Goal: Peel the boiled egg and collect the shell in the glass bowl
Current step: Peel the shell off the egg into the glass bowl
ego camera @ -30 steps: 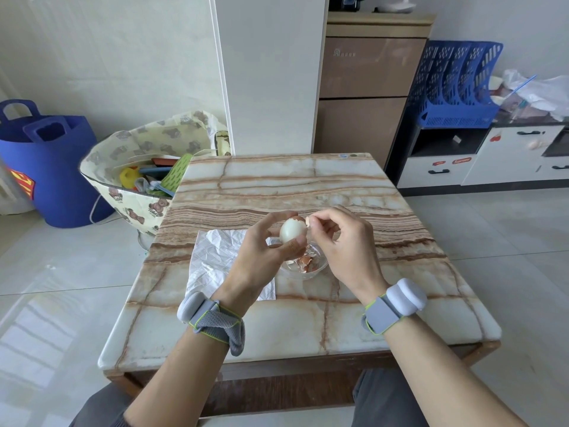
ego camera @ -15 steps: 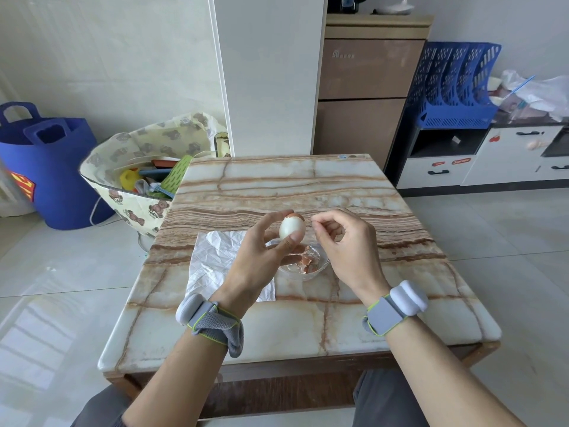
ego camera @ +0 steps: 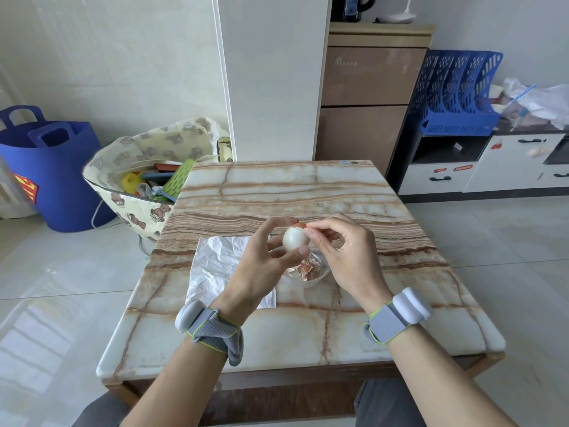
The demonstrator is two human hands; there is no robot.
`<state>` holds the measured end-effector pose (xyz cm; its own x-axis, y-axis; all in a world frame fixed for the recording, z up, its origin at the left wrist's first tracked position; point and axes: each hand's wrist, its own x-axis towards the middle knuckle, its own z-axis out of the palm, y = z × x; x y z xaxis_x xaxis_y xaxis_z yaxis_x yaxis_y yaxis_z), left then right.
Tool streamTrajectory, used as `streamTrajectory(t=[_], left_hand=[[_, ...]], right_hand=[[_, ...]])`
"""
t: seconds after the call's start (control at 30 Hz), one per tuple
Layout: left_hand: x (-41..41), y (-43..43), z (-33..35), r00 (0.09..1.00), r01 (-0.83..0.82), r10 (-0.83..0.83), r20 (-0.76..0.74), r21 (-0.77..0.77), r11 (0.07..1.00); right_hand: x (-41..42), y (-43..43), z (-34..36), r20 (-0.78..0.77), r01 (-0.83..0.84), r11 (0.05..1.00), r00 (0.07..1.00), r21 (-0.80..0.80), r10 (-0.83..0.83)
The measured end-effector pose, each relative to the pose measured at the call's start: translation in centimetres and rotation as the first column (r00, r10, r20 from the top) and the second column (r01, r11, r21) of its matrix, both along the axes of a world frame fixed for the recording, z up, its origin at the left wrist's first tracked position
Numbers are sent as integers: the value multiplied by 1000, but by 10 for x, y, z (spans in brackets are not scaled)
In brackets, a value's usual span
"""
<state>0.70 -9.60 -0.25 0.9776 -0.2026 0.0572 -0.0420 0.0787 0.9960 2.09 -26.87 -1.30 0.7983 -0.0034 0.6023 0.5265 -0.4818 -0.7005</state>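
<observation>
The left hand (ego camera: pixel 261 266) holds the boiled egg (ego camera: pixel 295 239) upright above the marble table (ego camera: pixel 308 186), its thumb pressed against the lower side of the egg and its forefinger curved over the top, the other fingers loosely bent behind. Most of the egg shows bare white, and a small brown shell cap (ego camera: pixel 298 225) clings to its top end. The right hand (ego camera: pixel 348 260) comes in from the other side, thumb and forefinger tips pressed together in a pinch on the edge of that cap, while its remaining fingers curl in toward the palm. The egg hangs just above and slightly behind the glass bowl (ego camera: pixel 308 283), which stands on the table between the two hands and is partly hidden by them; brown shell fragments (ego camera: pixel 308 267) lie heaped inside it. A creased white paper sheet (ego camera: pixel 215 263) lies flat on the table just left of the bowl, running under the left wrist. Each wrist wears a grey band with a white pod, the left wristband (ego camera: pixel 203 323) and the right wristband (ego camera: pixel 397 315). On the floor to the left of the table stand a teddy-print bag (ego camera: pixel 147 211) stuffed with coloured items and a blue tote (ego camera: pixel 55 180); a blue file rack (ego camera: pixel 455 94) sits on a counter at the far right
</observation>
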Motion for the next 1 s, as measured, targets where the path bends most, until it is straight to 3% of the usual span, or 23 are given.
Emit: streamTrajectory(t=[0.63, 1.0], left_hand=[[2, -3, 0, 997, -71, 71, 0, -1, 997], [4, -2, -2, 997, -74, 73, 12, 24, 997]], right_hand=[[-4, 0, -1, 265, 121, 947, 963, -296, -41], [-2, -1, -1, 269, 129, 940, 962, -316, -42]])
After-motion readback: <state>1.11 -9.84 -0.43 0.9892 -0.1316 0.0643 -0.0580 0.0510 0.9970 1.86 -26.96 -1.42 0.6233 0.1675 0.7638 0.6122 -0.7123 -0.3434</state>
